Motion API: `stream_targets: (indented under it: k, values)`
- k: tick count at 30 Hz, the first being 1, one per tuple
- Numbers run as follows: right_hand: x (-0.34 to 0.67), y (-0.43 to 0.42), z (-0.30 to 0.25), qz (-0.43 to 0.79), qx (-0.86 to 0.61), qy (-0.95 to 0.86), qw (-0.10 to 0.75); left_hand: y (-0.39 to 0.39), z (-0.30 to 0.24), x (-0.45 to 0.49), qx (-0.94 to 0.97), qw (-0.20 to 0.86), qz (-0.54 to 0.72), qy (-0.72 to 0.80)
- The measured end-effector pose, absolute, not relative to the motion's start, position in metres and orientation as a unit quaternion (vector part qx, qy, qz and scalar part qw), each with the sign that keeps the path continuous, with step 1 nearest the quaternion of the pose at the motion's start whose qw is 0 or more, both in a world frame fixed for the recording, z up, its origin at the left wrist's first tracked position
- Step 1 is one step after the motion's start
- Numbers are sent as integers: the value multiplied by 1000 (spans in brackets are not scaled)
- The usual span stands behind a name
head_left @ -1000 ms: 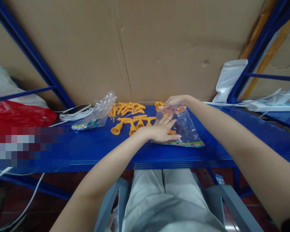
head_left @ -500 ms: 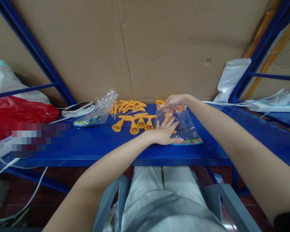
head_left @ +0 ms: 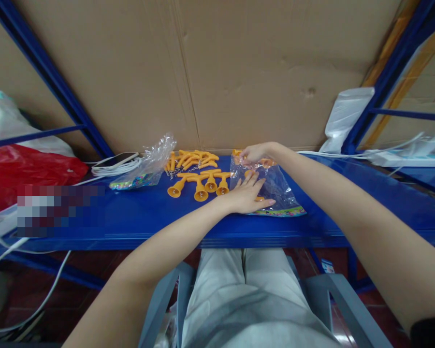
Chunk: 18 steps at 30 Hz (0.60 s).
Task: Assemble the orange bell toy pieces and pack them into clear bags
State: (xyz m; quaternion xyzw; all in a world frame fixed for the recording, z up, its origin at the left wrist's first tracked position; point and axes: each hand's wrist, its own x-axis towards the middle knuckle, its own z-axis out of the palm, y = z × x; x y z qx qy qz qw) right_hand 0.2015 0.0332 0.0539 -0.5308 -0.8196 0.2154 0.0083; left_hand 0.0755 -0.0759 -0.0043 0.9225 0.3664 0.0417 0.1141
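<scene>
My left hand [head_left: 243, 197] lies flat with spread fingers on a clear plastic bag [head_left: 284, 188] that has a colourful printed strip along its near edge. Orange-yellow pieces [head_left: 268, 163] show through its far part. At the bag's far left, the fingers of my right hand [head_left: 255, 153] are bent closed over the film and pieces; what they pinch is hidden. Left of my left hand stand several yellow T-handled corkscrews with bell-shaped ends [head_left: 201, 193]. Behind these is a pile of yellow handles with thin metal spirals [head_left: 194, 158].
A second crumpled clear bag [head_left: 148, 166] sits left of the pile, beside a phone [head_left: 118, 160] and coiled white cable [head_left: 112, 170]. Red and white bags [head_left: 32, 166] lie far left. Cardboard [head_left: 239, 72] closes the back of the blue table [head_left: 137, 212]; a white packet [head_left: 346, 121] leans at right.
My right hand has shifted slightly left along the far end of the bag, its fingers more bent. My left hand has moved up a little, still flat on the bag.
</scene>
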Motion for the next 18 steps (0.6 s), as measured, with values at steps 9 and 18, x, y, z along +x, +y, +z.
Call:
stream_targets:
  k: [9, 18]
  values:
    - [197, 30, 51, 160, -524, -836, 23, -72, -2, 77, 920, 109, 97, 363]
    - [202, 33, 46, 210, -524, -826, 11, -63, -1, 70, 909, 102, 67, 397]
